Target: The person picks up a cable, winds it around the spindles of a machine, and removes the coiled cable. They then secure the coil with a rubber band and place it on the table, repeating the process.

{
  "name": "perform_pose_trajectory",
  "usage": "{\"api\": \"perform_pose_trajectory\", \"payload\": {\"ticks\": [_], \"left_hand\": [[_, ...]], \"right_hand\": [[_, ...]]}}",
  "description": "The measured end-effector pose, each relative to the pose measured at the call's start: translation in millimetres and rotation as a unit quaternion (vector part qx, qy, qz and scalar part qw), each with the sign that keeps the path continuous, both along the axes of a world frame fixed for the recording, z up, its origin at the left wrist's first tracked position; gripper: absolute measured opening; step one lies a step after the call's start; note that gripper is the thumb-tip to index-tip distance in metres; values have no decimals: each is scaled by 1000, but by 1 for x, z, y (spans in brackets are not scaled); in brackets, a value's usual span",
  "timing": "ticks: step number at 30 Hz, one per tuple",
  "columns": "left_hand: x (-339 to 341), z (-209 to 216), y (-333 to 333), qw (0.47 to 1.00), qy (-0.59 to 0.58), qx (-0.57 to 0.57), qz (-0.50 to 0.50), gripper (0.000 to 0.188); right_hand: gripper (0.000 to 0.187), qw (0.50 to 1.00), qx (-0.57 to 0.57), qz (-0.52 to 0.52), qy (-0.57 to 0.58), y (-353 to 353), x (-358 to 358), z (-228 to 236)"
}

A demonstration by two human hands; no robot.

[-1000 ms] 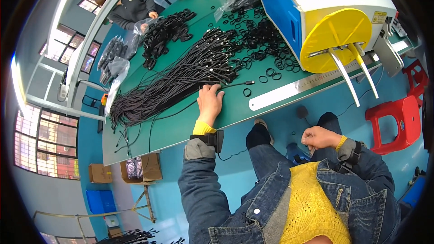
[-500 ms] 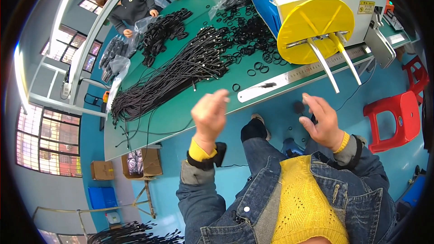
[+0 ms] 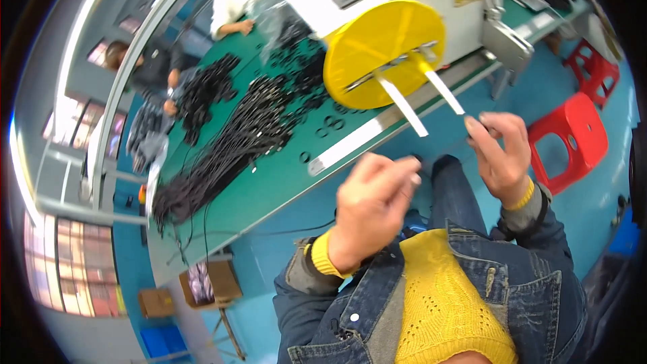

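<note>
Holding what appeared to be one black cable, the left hand had it off the table.
Its fingers were curled in, thumb pressed close; the right hand had bent fingers near a pale prong, though whether it pinched anything could not be told. The prongs on the yellow disc carried no cable, so this piece seemed barely begun; a large loose bundle of cables and black rings remained on the green top.
</note>
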State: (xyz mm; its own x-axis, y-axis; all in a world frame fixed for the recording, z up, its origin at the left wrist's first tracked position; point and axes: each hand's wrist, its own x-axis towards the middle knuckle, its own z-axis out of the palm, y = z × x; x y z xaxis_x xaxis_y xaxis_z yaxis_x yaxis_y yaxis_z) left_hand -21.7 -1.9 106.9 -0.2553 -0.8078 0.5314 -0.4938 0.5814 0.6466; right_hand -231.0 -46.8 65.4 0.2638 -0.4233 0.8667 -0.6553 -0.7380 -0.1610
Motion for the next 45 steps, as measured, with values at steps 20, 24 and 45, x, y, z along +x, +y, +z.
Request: {"api": "perform_pose_trajectory", "payload": {"ticks": [20, 24, 45], "left_hand": [[-7, -31, -108, 981, 136, -1, 137, 11], [0, -39, -103, 978, 142, -4, 156, 12], [0, -16, -47, 977, -59, -127, 163, 17]], "right_hand": [[10, 972, 124, -15, -201, -102, 16, -45], [11, 958, 197, -20, -206, -75, -5, -74], [15, 889, 431, 25, -151, -32, -6, -120]]}}
